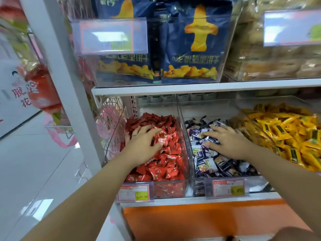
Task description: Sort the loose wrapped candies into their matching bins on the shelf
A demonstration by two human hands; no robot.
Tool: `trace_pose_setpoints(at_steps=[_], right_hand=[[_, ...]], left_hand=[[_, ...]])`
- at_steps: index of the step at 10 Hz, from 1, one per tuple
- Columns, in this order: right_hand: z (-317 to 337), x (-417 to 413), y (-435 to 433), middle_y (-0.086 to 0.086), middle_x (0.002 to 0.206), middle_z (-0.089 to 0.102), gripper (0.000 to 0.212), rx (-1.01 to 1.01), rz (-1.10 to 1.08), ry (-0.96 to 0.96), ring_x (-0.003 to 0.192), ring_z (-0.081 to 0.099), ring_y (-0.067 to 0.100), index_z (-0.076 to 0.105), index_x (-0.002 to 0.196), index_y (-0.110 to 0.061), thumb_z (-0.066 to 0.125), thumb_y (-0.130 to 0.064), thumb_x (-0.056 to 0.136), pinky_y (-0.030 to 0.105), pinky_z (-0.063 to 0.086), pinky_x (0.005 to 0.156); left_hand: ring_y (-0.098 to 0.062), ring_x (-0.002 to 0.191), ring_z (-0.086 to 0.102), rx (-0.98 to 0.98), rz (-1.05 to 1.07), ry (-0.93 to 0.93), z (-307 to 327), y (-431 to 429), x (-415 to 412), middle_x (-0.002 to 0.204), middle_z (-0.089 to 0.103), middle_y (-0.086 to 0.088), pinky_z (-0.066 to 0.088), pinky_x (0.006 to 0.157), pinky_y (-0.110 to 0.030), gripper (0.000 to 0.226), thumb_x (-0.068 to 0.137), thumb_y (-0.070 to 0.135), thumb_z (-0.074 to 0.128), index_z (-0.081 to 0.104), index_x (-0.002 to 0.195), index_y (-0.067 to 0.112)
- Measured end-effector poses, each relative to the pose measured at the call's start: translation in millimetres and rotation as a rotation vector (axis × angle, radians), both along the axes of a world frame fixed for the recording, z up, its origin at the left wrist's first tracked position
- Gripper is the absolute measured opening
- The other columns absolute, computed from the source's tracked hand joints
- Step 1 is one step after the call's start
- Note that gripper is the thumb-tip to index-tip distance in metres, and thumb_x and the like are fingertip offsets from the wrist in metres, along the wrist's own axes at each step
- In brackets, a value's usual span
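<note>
Lower shelf (173, 200), left end: clear red bin (186, 159), heaped with red candies (166, 164). Left hand (144, 143) lies palm down on the heap near the bin's back, fingers splayed wide, nothing visibly gripped. Likely raking through for strays of another colour.

Next along: middle bin (260, 184), dark-and-white candies (206, 162). Right hand (227, 143) is on the pile toward the back. Forefinger and thumb bracket one wrapper; can't tell whether it is pinched or only touched. Probably the same search, or a piece just brought over.

Right end of shelf: yellow candies (286, 136) in a third bin, untouched.

Front edge: price tags (133, 191) on the bin fronts.

No stray colour stands out in any heap, though blur hides detail. Sorting looks well advanced.
</note>
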State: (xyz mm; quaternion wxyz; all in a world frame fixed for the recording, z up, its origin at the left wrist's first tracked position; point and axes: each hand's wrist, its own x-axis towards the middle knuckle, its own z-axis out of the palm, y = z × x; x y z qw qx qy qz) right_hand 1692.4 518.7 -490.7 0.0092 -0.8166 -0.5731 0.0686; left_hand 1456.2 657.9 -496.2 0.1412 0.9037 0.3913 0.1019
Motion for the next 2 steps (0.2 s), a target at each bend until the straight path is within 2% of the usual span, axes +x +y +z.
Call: trace_pose_setpoints(at_steps=[1, 2], right_hand=[[7, 1, -9, -0.006, 0.156, 0.02, 0.05, 0.111, 0.007, 0.007, 0.143, 0.015, 0.021, 0.032, 0.143, -0.041, 0.037, -0.054, 0.095, 0.048, 0.016, 0.114], [21, -8, -20, -0.004, 0.149, 0.037, 0.044, 0.274, 0.055, 0.052, 0.136, 0.033, 0.021, 0.043, 0.138, -0.036, 0.045, -0.046, 0.095, 0.042, 0.03, 0.11]], left_hand=[[-0.024, 0.141, 0.022, 0.022, -0.007, -0.073, -1, -6, -9, 0.151, 0.031, 0.003, 0.016, 0.115, -0.053, 0.048, 0.093, 0.042, 0.051, 0.041, 0.139, 0.037], [-0.021, 0.124, 0.045, 0.026, -0.042, -0.181, 0, -16, -15, 0.137, 0.048, 0.002, 0.034, 0.107, -0.046, 0.039, 0.093, 0.035, 0.055, 0.052, 0.131, 0.032]])
